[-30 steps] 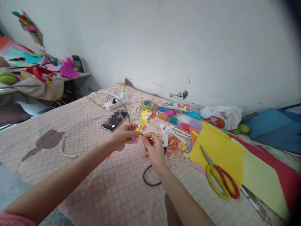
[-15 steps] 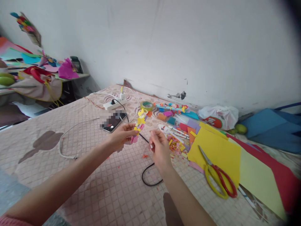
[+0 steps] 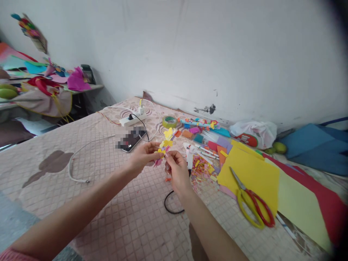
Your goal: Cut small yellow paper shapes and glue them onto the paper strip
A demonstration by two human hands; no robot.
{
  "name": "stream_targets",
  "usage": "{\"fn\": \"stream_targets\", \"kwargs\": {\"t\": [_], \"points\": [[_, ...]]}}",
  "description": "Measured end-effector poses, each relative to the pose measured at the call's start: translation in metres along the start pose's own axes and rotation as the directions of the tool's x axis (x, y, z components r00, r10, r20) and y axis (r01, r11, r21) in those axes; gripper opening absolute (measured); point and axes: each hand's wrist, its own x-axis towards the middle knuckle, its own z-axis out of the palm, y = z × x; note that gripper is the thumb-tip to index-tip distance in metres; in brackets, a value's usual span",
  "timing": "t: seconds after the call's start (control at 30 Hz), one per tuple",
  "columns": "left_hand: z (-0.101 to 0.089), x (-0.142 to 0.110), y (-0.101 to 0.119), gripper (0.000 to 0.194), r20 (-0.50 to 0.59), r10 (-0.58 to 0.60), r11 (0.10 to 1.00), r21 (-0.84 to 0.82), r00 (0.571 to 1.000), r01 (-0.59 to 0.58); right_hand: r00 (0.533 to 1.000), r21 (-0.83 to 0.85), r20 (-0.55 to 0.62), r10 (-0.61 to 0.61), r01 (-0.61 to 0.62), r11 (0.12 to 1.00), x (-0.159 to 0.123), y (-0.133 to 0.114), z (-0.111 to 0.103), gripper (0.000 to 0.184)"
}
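Observation:
My left hand [image 3: 145,156] is closed around a slim stem of paper flowers [image 3: 168,142], with yellow, pink and purple cut-outs along it. The stem tilts up and away from me above the table. My right hand [image 3: 178,170] is closed in a pinch, its fingertips against the stem's pink and purple pieces. Whatever small thing lies between those fingertips is hidden. Just right of that hand rests a white glue gun [image 3: 189,154], its black cord [image 3: 172,212] looping on the cloth. Small paper scraps [image 3: 202,168] lie beside it.
Scissors [image 3: 248,199] lie on yellow paper [image 3: 252,170] at right. A phone [image 3: 133,140], a power strip [image 3: 129,120] and a tape roll [image 3: 169,121] sit farther back. Behind the scraps is another flower-covered stick [image 3: 199,124]. A white plastic bag [image 3: 254,134] stands by the wall.
My right hand has moved left to the flower stem and now touches it. The stem has shifted slightly right, and more of the glue gun shows.

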Motion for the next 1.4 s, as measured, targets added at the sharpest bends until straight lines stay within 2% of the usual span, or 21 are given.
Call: {"fn": "stream_targets", "kwargs": {"t": [0.17,0.4,0.5,0.6,0.67,0.73,0.83,0.87,0.93,1.03,1.23,1.4], "points": [[0.001,-0.002,0.004,0.034,-0.011,-0.052,0.996,-0.067,0.999,0.051,0.997,0.208,0.035,0.062,-0.068,0.976,-0.002,-0.006,-0.007,0.019],[-0.006,0.000,0.003,0.034,-0.043,-0.088,0.990,-0.110,0.995,0.083,0.999,0.356,0.042,-0.034,0.017,0.935,-0.006,-0.025,-0.015,0.022],[-0.016,0.005,0.002,0.036,-0.082,-0.095,0.989,-0.118,0.992,0.085,0.990,0.328,0.003,-0.139,0.130,0.936,-0.010,-0.044,-0.021,0.021],[-0.026,0.007,0.004,0.033,-0.119,-0.112,0.985,-0.148,0.987,0.094,0.954,0.254,-0.051,-0.296,0.299,0.920,-0.015,-0.066,-0.028,0.017],[-0.029,0.006,0.006,0.031,-0.112,-0.125,0.979,-0.175,0.986,0.104,0.930,0.208,-0.078,-0.358,0.366,0.907,-0.017,-0.072,-0.029,0.014],[-0.028,0.003,0.009,0.031,-0.092,-0.133,0.977,-0.177,0.987,0.116,0.944,0.138,-0.071,-0.321,0.328,0.935,-0.016,-0.068,-0.026,0.013],[-0.022,-0.003,0.012,0.032,-0.040,-0.124,0.980,-0.164,0.991,0.116,0.995,0.009,0.017,-0.095,0.094,0.995,-0.010,-0.044,-0.015,0.018],[-0.020,-0.005,0.013,0.032,-0.015,-0.118,0.980,-0.161,0.993,0.114,0.998,-0.015,0.054,-0.026,0.027,1.000,-0.007,-0.034,-0.011,0.022],[-0.015,-0.008,0.013,0.032,0.022,-0.102,0.982,-0.160,0.995,0.104,0.992,-0.047,0.120,0.037,-0.032,0.998,-0.002,-0.017,-0.003,0.027],[-0.011,-0.011,0.013,0.032,0.043,-0.081,0.981,-0.171,0.996,0.087,0.989,-0.072,0.147,0.017,-0.007,0.997,0.003,-0.002,0.004,0.024],[-0.012,-0.010,0.008,0.032,0.055,-0.045,0.981,-0.187,0.997,0.055,0.993,-0.108,0.100,-0.065,0.076,0.991,0.003,0.002,0.003,0.015],[-0.018,-0.007,0.004,0.034,-0.021,-0.081,0.985,-0.153,0.996,0.077,0.996,0.104,0.069,-0.051,0.043,0.994,-0.002,-0.008,-0.007,0.014]]}}
